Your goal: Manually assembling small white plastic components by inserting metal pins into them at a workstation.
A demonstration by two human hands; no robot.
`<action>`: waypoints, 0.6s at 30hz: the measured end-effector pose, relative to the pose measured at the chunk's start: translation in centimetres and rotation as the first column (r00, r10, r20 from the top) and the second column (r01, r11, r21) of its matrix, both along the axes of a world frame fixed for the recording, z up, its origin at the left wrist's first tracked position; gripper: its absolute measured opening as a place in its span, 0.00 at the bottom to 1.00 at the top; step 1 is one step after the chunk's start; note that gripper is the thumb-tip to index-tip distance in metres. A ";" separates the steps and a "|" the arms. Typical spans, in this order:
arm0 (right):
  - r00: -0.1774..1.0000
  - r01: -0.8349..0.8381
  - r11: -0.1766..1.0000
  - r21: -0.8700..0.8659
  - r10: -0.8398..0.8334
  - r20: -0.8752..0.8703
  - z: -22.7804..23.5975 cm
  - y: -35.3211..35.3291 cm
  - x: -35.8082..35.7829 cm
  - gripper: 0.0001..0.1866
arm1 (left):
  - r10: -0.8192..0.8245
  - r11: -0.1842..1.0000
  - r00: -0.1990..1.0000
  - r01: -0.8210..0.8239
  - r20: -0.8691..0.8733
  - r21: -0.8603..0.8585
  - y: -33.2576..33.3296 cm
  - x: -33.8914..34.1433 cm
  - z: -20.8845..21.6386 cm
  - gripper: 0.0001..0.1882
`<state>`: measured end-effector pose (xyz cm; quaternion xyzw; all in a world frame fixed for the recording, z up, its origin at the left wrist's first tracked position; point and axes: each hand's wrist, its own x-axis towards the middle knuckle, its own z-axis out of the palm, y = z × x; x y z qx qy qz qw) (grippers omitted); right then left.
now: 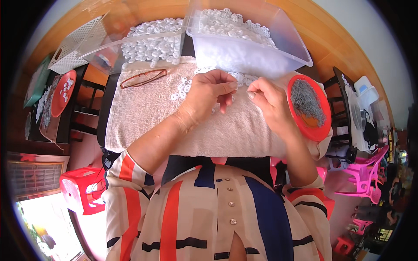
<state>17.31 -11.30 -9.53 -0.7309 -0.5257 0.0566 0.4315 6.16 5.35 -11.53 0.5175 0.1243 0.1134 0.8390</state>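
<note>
Pinched closed, both left hand (208,92) and right hand (272,102); contents too small to tell. White pieces (182,93) partly hidden behind left hand.

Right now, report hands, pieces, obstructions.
Left hand pinched, right hand pinched, contents unclear. White pieces on towel. Bowl beside right wrist, not between hands.

Home-like room, spread towel (226,141), red stool (75,190), pink chair (368,169)

From here I see the bare left hand (208,92) and bare right hand (267,101) close together over a beige terry towel (139,108), near white oval plastic pieces (187,88) and a round red tray (320,133).
</note>
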 end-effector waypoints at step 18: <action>0.989 -0.017 0.999 0.032 0.012 0.151 0.3 2.5 0.0 0.05 | 0.024 0.998 1.000 -0.024 -0.008 0.055 -0.3 0.2 -0.1 0.04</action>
